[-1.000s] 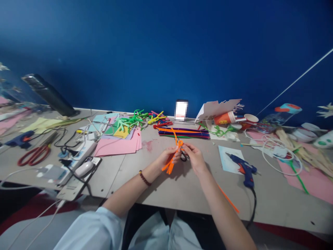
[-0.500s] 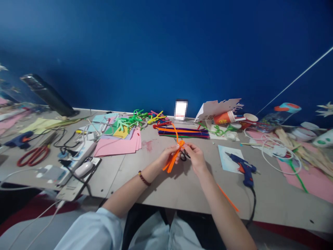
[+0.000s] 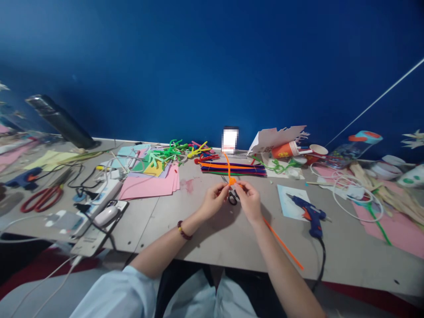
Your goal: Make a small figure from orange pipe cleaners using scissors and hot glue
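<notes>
From the head camera, I had the left hand (image 3: 215,201) and right hand (image 3: 250,202) meeting low at the middle of the tabletop (image 3: 212,249), and there it was: the fingertips (image 3: 228,187) of both hands pressed together, pinching a small orange pipe-cleaner knot (image 3: 232,181) between them! One orange stem (image 3: 227,164) rose from the knot toward the far edge, while a long orange strand (image 3: 284,244) ran out past the right forearm toward the near edge. I couldn't tell whether that strand joined the knot. Black-handled scissors (image 3: 232,198) lay just under the hands, partly hidden by them.

The pale grey tabletop ran along a deep blue wall (image 3: 212,66). Toward the far edge sat a pile of pink paper (image 3: 149,186) and a bundle of purple, orange and green pipe cleaners (image 3: 233,170). A blue glue gun (image 3: 309,216) lay near the right side, and red-handled scissors (image 3: 41,198) lay by the left edge. A small object at the far edge (image 3: 230,140) was pixelated, so I couldn't make it out. The clutter at both sides was cut off by the frame.
</notes>
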The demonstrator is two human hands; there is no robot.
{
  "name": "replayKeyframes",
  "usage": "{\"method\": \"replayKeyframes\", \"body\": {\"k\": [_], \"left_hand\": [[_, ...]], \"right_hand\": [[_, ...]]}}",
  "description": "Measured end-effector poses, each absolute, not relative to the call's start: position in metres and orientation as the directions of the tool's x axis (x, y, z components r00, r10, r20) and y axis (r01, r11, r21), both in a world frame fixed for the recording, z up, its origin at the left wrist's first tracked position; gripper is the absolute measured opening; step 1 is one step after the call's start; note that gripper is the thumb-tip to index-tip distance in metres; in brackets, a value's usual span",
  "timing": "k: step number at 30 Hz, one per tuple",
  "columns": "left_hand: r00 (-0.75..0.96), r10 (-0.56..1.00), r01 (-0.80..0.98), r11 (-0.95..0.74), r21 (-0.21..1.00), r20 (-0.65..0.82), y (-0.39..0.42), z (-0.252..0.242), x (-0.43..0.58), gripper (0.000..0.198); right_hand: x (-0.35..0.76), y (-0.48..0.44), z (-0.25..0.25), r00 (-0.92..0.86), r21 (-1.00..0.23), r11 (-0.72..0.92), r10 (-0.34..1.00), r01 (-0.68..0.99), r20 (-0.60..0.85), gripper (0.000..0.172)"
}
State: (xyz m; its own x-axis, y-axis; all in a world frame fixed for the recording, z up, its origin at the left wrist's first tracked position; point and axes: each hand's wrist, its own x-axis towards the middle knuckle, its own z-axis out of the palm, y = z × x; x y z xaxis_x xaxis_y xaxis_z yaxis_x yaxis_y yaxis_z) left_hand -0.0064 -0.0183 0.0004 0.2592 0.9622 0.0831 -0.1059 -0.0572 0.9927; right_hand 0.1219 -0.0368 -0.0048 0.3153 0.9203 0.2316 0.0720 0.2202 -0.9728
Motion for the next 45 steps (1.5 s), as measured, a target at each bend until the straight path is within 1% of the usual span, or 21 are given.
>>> {"method": "replayKeyframes", "body": {"k": [5,7,11,15,18,22,24,26,29,31,32,34,37,40,45], "left_hand": [[0.273,0.961,-0.239,0.028,0.971,0.039,-0.015,-0.004,-0.004,0.036],[0.296,0.955,-0.296,0.100,0.950,-0.009,-0.015,-0.003,-0.004,0.037],[0.400,0.908,-0.371,0.283,0.885,-0.123,-0.017,0.002,-0.004,0.039],[0.473,0.873,-0.412,0.338,0.846,-0.119,-0.017,0.003,-0.006,0.032],[0.521,0.845,-0.440,0.383,0.812,-0.116,-0.013,0.001,-0.008,0.027],[0.600,0.786,-0.436,0.478,0.763,-0.150,-0.010,-0.002,-0.009,0.025],[0.577,0.801,-0.418,0.459,0.784,-0.162,-0.010,-0.002,-0.010,0.026],[0.500,0.853,-0.374,0.367,0.852,-0.148,-0.012,-0.002,-0.009,0.029],[0.351,0.935,-0.269,0.151,0.951,-0.049,-0.015,-0.001,-0.007,0.031],[0.273,0.962,-0.214,0.038,0.976,0.022,-0.017,-0.001,-0.006,0.031],[0.254,0.967,-0.202,0.016,0.979,0.036,-0.018,0.000,-0.006,0.031],[0.260,0.966,-0.222,0.046,0.974,0.013,-0.019,0.001,-0.006,0.032],[0.345,0.936,-0.329,0.186,0.926,-0.065,-0.017,0.001,-0.008,0.035],[0.431,0.896,-0.411,0.299,0.861,-0.106,-0.015,-0.001,-0.008,0.033],[0.535,0.835,-0.466,0.416,0.781,-0.126,-0.013,-0.003,-0.008,0.032]], "right_hand": [[0.123,-0.034,-0.007,0.267,-0.973,0.211,0.947,-0.092,0.180,0.018],[0.123,-0.033,-0.008,0.259,-0.971,0.190,0.955,-0.146,0.148,0.018],[0.123,-0.032,-0.007,0.254,-0.967,0.150,0.963,-0.207,0.095,0.019],[0.121,-0.033,-0.003,0.214,-0.957,0.096,0.976,-0.275,0.036,0.022],[0.120,-0.033,-0.004,0.245,-0.951,0.095,0.969,-0.295,0.021,0.023],[0.121,-0.032,-0.009,0.282,-0.963,0.093,0.959,-0.253,0.018,0.025],[0.122,-0.031,-0.011,0.300,-0.974,0.105,0.953,-0.202,0.040,0.025],[0.123,-0.031,-0.013,0.325,-0.983,0.127,0.942,-0.129,0.079,0.025],[0.123,-0.032,-0.013,0.355,-0.988,0.151,0.925,-0.014,0.136,0.021],[0.122,-0.034,-0.011,0.352,-0.987,0.159,0.923,0.022,0.156,0.020],[0.122,-0.034,-0.011,0.344,-0.987,0.162,0.925,0.022,0.159,0.019],[0.120,-0.034,-0.011,0.322,-0.987,0.160,0.935,-0.005,0.150,0.019],[0.119,-0.033,-0.012,0.292,-0.985,0.152,0.949,-0.083,0.122,0.019],[0.118,-0.032,-0.011,0.256,-0.978,0.132,0.963,-0.164,0.088,0.017],[0.118,-0.033,-0.008,0.272,-0.976,0.115,0.960,-0.185,0.062,0.019]]}}
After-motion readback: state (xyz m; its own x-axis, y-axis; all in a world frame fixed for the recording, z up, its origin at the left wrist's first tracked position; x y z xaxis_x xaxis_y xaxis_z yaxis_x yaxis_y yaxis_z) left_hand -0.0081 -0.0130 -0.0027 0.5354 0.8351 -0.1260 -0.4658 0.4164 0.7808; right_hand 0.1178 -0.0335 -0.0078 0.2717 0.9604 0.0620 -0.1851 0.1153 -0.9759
